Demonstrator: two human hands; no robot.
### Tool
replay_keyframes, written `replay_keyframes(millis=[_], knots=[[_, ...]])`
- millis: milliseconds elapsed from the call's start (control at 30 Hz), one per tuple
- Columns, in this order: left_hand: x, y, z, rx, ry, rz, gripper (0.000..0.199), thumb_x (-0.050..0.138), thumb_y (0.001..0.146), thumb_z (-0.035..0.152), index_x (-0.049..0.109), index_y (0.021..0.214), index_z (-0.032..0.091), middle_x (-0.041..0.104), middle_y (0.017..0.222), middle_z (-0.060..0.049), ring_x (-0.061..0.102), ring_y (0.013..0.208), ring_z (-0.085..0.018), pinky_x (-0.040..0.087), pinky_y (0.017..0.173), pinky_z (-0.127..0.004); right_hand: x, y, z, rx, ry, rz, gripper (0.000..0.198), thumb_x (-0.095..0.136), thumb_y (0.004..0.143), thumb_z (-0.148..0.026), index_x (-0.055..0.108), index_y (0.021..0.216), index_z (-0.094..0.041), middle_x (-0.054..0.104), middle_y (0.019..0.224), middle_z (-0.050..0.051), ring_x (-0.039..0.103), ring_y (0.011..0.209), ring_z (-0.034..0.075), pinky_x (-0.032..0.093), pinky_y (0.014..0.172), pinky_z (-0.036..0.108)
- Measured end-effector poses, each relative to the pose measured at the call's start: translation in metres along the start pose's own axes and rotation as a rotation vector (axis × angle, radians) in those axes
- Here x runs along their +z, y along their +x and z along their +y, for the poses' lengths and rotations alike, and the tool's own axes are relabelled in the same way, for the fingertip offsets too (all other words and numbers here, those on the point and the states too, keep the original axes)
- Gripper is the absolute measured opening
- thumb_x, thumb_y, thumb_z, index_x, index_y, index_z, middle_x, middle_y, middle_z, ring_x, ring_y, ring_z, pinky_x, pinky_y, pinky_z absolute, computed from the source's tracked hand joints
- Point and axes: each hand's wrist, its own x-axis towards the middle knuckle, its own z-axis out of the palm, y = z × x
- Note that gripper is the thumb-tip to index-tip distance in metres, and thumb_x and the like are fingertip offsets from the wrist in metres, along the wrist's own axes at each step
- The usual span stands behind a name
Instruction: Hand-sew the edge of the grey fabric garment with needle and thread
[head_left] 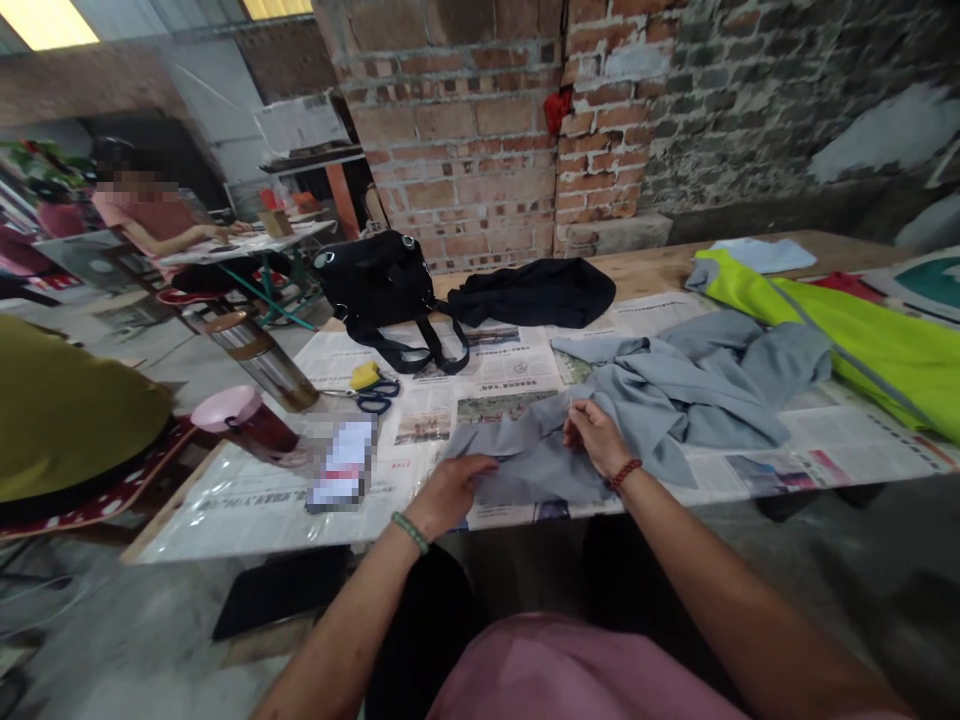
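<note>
A grey cloth garment (675,375) lies crumpled across the newspaper-covered table, its left part spread near the front edge. My left hand (450,490), with a green bead bracelet at the wrist, grips the left end of this cloth between thumb and fingers. Above the middle of the same cloth, my right hand (596,437) has its fingers curled into a pinch. Whatever is between those fingertips is too small to make out. A reddish bead bracelet circles the right wrist.
Left on the table are dark-handled scissors (377,397), a yellow object (365,376), a phone (342,462), a pink-lidded cup (247,420) and a steel flask (262,362). Behind lie a black bag (379,285), dark cloth (536,292) and, rightward, a fluorescent yellow garment (840,335). People sit at left.
</note>
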Motion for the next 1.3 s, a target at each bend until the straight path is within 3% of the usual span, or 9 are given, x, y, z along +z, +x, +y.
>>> replay_keyframes(millis=[100,233,400,500,667,833,900,1100,1300], knots=[[0.011,-0.004,0.001,-0.108,-0.193,0.075,0.047,0.037,0.065,0.003,0.062,0.102,0.016,0.065,0.087,-0.003,0.059,0.081,-0.014,0.045,0.074,-0.024,0.000,0.001,0.001,0.012,0.059,0.018,0.018,0.054,0.071,-0.039,0.046,0.078,-0.024,0.052,0.056,-0.005,0.050,0.041,0.011,0.035,0.036,0.023],[0.022,-0.009,-0.004,-0.156,-0.317,0.145,0.037,0.056,0.068,0.019,0.062,0.105,0.018,0.063,0.089,-0.003,0.057,0.079,-0.015,0.045,0.070,-0.024,-0.004,0.003,-0.004,0.040,0.240,0.030,0.026,0.062,0.065,-0.039,0.048,0.078,-0.023,0.053,0.054,-0.006,0.051,0.041,0.011,0.036,0.037,0.022],[0.030,-0.008,-0.011,-0.044,-0.294,0.212,0.015,0.063,0.066,0.024,0.068,0.079,0.018,0.063,0.078,-0.002,0.057,0.077,-0.015,0.045,0.076,-0.027,-0.013,-0.009,-0.031,0.006,0.436,0.024,0.024,0.067,0.066,-0.032,0.049,0.078,-0.022,0.056,0.057,-0.006,0.054,0.046,0.008,0.042,0.044,0.020],[0.034,-0.005,-0.012,-0.067,-0.326,0.251,0.010,0.061,0.068,0.024,0.068,0.072,0.017,0.063,0.072,-0.002,0.058,0.073,-0.015,0.046,0.072,-0.026,-0.020,-0.034,-0.055,-0.053,0.475,-0.039,0.019,0.063,0.071,-0.029,0.050,0.083,-0.024,0.058,0.062,-0.006,0.055,0.050,0.008,0.044,0.049,0.021],[0.040,-0.003,-0.008,-0.175,-0.313,0.307,0.013,0.057,0.071,0.026,0.066,0.074,0.017,0.064,0.068,0.001,0.057,0.065,-0.013,0.045,0.061,-0.022,-0.034,-0.098,-0.073,-0.016,0.485,-0.273,0.012,0.053,0.079,-0.035,0.044,0.084,-0.028,0.054,0.053,-0.008,0.048,0.035,0.008,0.035,0.038,0.019],[0.044,-0.002,-0.007,-0.140,-0.252,0.352,0.016,0.053,0.074,0.027,0.065,0.073,0.017,0.061,0.065,0.003,0.055,0.063,-0.011,0.042,0.059,-0.020,-0.034,-0.147,-0.039,0.389,0.447,-0.839,0.037,0.056,0.071,-0.055,0.039,0.069,-0.022,0.047,0.034,-0.007,0.044,0.024,0.010,0.032,0.033,0.018],[0.044,-0.002,-0.007,-0.120,-0.256,0.358,0.016,0.052,0.075,0.027,0.064,0.072,0.017,0.061,0.065,0.003,0.054,0.064,-0.011,0.042,0.060,-0.020,-0.020,-0.154,-0.020,0.514,0.427,-0.925,0.039,0.058,0.068,-0.056,0.042,0.070,-0.021,0.049,0.035,-0.005,0.045,0.025,0.011,0.033,0.034,0.019],[0.044,-0.005,-0.009,-0.068,-0.276,0.376,0.017,0.051,0.077,0.026,0.065,0.077,0.017,0.065,0.074,0.000,0.058,0.071,-0.013,0.046,0.067,-0.023,0.040,-0.137,0.011,0.488,0.318,-0.458,0.033,0.064,0.068,-0.043,0.047,0.078,-0.017,0.048,0.047,-0.008,0.042,0.031,0.005,0.032,0.035,0.017],[0.044,-0.006,-0.009,-0.007,-0.275,0.365,0.016,0.053,0.077,0.025,0.067,0.081,0.019,0.067,0.079,-0.002,0.061,0.075,-0.015,0.048,0.073,-0.026,0.058,-0.124,0.009,0.390,0.078,-0.272,0.034,0.052,0.073,-0.051,0.045,0.079,-0.018,0.045,0.042,-0.010,0.035,0.026,0.004,0.024,0.028,0.015]])
